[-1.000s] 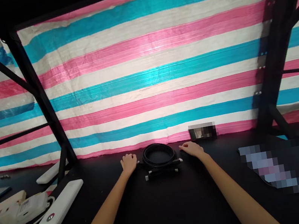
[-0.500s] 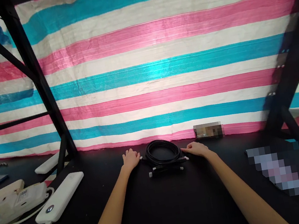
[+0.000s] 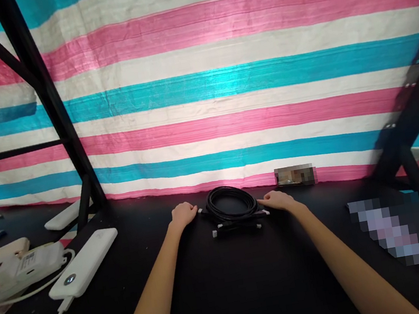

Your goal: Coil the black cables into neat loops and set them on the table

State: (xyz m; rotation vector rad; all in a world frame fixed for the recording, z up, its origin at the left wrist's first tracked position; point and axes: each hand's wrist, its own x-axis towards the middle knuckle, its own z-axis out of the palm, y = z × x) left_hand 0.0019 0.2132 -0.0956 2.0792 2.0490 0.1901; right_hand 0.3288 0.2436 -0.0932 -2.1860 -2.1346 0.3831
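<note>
A coiled black cable (image 3: 231,202) lies on the black table, with light-coloured connectors poking out at its left and lower right. In front of it, a shorter black cable piece (image 3: 237,228) with pale plugs at both ends lies crosswise. My left hand (image 3: 184,215) rests as a loose fist just left of the coil, apart from it, with nothing seen in it. On the other side, my right hand (image 3: 280,201) has its fingers curled, one digit stretched toward the coil's right edge. Whether that digit touches the cable I cannot tell.
At left lie a white power bank (image 3: 85,263) with a plugged cable, a power strip (image 3: 42,262) and another white device (image 3: 67,215). Black metal posts (image 3: 51,108) flank the table before a striped sheet (image 3: 221,85). Blurred items stand at the back and right.
My left hand's fingers, somewhat spread before, have curled into a fist. The right hand stays beside the coil. The whole view has shifted slightly; the cables keep their arrangement.
</note>
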